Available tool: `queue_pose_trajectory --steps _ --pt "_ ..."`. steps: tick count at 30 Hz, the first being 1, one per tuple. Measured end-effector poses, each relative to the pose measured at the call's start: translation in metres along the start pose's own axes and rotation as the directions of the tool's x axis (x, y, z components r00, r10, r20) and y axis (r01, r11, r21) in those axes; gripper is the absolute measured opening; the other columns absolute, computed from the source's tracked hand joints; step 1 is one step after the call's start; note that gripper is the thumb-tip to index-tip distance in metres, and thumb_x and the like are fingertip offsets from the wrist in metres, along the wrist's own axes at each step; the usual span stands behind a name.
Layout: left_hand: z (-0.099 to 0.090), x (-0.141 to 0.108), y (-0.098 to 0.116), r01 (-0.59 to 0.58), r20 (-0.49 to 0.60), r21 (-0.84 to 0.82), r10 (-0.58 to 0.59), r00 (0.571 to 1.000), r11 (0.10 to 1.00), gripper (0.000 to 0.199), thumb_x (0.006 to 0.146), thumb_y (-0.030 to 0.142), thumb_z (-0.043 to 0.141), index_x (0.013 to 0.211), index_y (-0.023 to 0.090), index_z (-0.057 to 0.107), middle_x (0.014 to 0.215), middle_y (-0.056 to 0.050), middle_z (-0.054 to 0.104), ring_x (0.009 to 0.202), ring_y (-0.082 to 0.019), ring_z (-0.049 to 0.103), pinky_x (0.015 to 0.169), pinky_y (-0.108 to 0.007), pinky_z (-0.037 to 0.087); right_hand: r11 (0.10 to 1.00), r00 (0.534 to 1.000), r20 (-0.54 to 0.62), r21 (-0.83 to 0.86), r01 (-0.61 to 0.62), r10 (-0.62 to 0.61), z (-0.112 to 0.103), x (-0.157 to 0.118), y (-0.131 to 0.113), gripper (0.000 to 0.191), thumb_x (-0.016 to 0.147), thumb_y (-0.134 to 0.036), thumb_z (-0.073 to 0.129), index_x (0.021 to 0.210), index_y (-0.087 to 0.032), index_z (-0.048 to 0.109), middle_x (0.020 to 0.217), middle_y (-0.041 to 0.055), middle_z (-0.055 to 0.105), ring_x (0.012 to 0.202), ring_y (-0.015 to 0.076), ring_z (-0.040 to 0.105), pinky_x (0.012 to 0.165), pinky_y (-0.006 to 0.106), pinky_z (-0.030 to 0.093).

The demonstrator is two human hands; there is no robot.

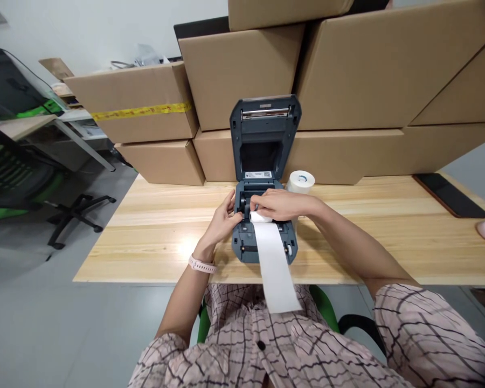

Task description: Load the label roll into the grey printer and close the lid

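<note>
A dark grey label printer (248, 237) stands on the wooden table with its lid (265, 132) raised. Inside its body lies a small white paper roll (261, 216), and a strip of paper (275, 267) hangs from it over the printer's front and the table edge. My right hand (277, 205) is closed on the roll from above, its fingers bent and partly hidden. My left hand (222, 221) rests at the printer's left side, fingers apart, thumb on the inner edge, holding nothing.
Behind the printer stand stacked cardboard boxes (242, 75). White label rolls (301, 181) stand by the printer's right side. A black phone (450, 195) lies at the table's right. An office chair (20, 161) is at the left.
</note>
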State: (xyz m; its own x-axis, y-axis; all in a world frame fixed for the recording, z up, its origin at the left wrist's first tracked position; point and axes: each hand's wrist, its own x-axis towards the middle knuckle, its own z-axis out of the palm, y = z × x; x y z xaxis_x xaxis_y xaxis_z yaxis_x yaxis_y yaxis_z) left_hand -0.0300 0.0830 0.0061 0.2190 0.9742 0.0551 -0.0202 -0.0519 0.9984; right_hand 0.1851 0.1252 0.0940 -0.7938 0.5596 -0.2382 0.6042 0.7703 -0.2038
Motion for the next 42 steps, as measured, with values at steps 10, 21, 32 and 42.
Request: queue_pose_trajectory --steps 10,21,32,42 --pt "-0.008 -0.003 -0.006 -0.021 0.047 -0.032 0.023 0.999 0.999 0.100 0.084 0.032 0.072 0.168 0.022 0.020 0.165 -0.020 0.043 0.145 -0.033 0.052 0.117 -0.049 0.045 0.736 0.930 -0.211 0.569 0.368 -0.301 -0.006 -0.042 0.032 0.063 0.096 -0.050 0.066 0.151 -0.024 0.051 0.122 0.0080 0.076 0.106 0.0207 0.074 0.087 0.034 0.057" --pt "-0.002 -0.006 0.006 -0.054 0.063 0.012 0.053 0.997 0.998 0.088 0.086 0.035 0.071 0.164 0.017 0.034 0.163 -0.019 0.046 0.148 -0.033 0.049 0.125 -0.050 0.038 0.572 0.793 -0.289 0.816 -0.089 0.537 0.069 -0.176 0.134 0.041 0.071 -0.052 0.090 0.104 -0.033 0.075 0.099 0.0078 0.076 0.088 0.0262 0.072 0.074 0.043 0.060" --pt "-0.003 -0.009 -0.003 0.006 0.017 -0.006 -0.006 1.000 1.000 0.102 0.091 0.036 0.068 0.169 0.021 0.005 0.166 -0.022 0.041 0.143 -0.028 0.054 0.114 -0.042 0.048 0.481 0.831 -0.256 0.876 -0.017 0.495 0.088 -0.152 0.147 0.072 0.076 -0.046 0.086 0.142 -0.036 0.057 0.155 0.0106 0.058 0.145 0.0316 0.053 0.112 0.050 0.054" --pt "0.009 -0.012 -0.011 -0.054 -0.132 -0.140 0.035 0.991 0.989 0.116 0.088 0.033 0.074 0.168 0.029 -0.010 0.164 -0.017 0.045 0.139 -0.022 0.058 0.114 -0.039 0.047 0.499 0.844 -0.211 0.863 -0.075 0.493 0.050 -0.060 0.141 0.076 0.061 -0.038 0.092 0.129 -0.028 0.061 0.139 0.0097 0.067 0.136 0.0372 0.058 0.120 0.061 0.043"
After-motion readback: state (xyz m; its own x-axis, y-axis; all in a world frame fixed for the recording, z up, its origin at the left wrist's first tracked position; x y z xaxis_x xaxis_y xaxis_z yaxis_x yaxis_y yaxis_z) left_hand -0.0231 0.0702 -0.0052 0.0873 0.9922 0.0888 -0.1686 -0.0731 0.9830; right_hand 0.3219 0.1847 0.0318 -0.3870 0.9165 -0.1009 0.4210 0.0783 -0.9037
